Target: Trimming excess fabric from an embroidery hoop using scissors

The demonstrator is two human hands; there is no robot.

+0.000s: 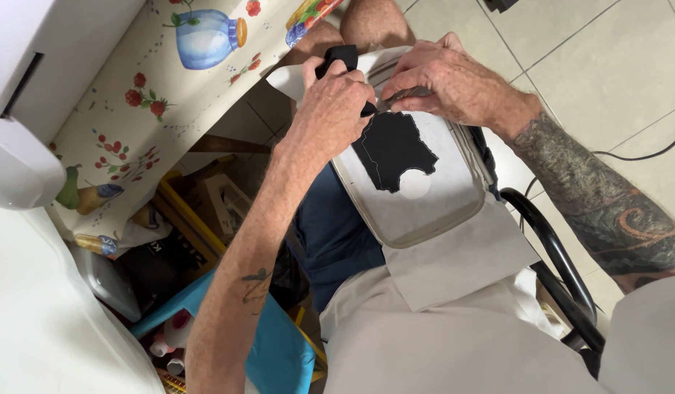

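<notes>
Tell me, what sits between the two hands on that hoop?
In the head view, the left hand and right hand nearly meet; between them, slim scissors over black fabric.

Both hands (396, 95) trim black fabric (394, 149) (hooped) (396, 233) on lap.

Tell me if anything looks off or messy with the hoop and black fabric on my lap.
Nothing looks damaged. The black fabric in the embroidery hoop has a jagged, partly cut edge, and a round white gap shows at its lower side. The left hand pinches a loose black flap while the right hand holds a slim tool at the cut.
</notes>
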